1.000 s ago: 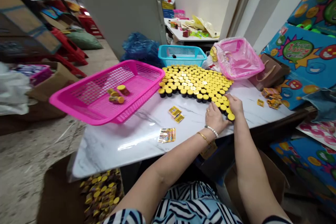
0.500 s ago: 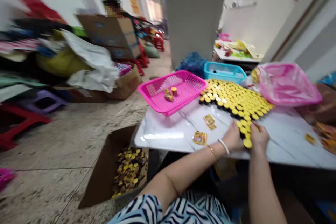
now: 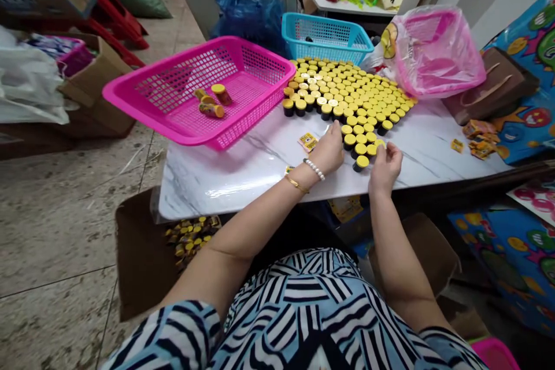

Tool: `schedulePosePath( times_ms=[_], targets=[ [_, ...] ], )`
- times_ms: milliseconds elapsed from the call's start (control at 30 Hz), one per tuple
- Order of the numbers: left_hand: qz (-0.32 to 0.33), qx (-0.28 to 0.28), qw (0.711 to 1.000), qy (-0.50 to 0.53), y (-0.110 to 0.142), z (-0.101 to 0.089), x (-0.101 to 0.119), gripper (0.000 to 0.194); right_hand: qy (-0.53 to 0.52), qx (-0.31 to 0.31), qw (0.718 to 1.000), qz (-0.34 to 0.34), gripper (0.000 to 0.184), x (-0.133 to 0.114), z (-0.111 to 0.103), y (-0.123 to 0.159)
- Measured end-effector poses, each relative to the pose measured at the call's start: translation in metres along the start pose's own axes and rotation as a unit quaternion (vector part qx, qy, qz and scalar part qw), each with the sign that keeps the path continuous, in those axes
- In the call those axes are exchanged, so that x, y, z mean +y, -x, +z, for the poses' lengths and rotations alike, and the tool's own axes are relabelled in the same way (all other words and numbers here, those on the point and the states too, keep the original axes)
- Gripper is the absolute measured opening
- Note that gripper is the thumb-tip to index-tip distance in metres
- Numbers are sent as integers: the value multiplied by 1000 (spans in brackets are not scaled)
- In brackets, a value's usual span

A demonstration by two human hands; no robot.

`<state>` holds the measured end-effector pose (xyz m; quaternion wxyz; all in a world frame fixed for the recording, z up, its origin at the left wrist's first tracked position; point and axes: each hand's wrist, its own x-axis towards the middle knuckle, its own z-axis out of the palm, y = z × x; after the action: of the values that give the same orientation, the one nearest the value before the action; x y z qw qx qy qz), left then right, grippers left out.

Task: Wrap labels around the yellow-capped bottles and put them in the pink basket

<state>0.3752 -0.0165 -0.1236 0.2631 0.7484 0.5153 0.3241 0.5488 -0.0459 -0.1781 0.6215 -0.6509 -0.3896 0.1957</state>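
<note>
Small dark jars with yellow lids [image 3: 353, 95] stand packed together on the white marbled table, narrowing to a few jars near its front edge. My left hand [image 3: 328, 150], with bracelets at the wrist, is curled beside the left side of this narrow end. Its fingertips are close against the jars, and whatever is in them is hidden. On the other side, my right hand [image 3: 385, 169] has thumb and fingertips closed at a yellow-lidded jar [image 3: 380, 143]. The foremost jar [image 3: 361, 163] stands between my two hands. Printed packets [image 3: 307, 141] lie left of my left hand.
A pink basket [image 3: 254, 126] at the left holds a few jars. Behind the jars are a blue basket [image 3: 325, 40] and a plastic-lined pink basket [image 3: 451, 84]. Orange packets [image 3: 480, 137] lie at the right. A cardboard box [image 3: 141, 266] with many jars stands below the table's left.
The view has tilted down and come closer to the table. My hands have spread a little apart, the left now higher along the jars and the right fingers at a jar's side.
</note>
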Motion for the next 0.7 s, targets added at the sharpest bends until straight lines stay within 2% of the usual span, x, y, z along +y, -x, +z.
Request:
schedulePosePath(
  times_ms=[100, 167, 233, 300, 400, 467, 567, 700],
  targets=[
    [22, -16, 998, -59, 12, -47, -10, 67, 53, -32, 996, -69, 65, -7, -32, 35],
    [20, -20, 998, -61, 16, -77, -26, 52, 100, -58, 989, -88, 67, -11, -44, 50],
    [10, -21, 998, -51, 17, -100, -47, 42, 147, -80, 982, -90, 53, -15, -45, 53],
    [-15, -19, 999, -43, 16, -111, -70, 34, 200, -87, 971, -95, 35, -16, -37, 44],
    [-45, 10, 998, -38, 14, -111, -97, 27, 256, -92, 956, -107, 32, -16, -26, 25],
    [-27, 41, 998, -35, 16, -106, -106, 25, 266, -102, 952, -114, 35, -17, -26, 22],
    [23, 54, 998, -35, 19, -95, -106, 28, 249, -99, 955, -132, 35, -18, -36, 35],
    [36, 18, 997, -69, 15, -81, -104, 21, 179, -125, 965, -147, 32, -22, -43, 68]
  ],
)
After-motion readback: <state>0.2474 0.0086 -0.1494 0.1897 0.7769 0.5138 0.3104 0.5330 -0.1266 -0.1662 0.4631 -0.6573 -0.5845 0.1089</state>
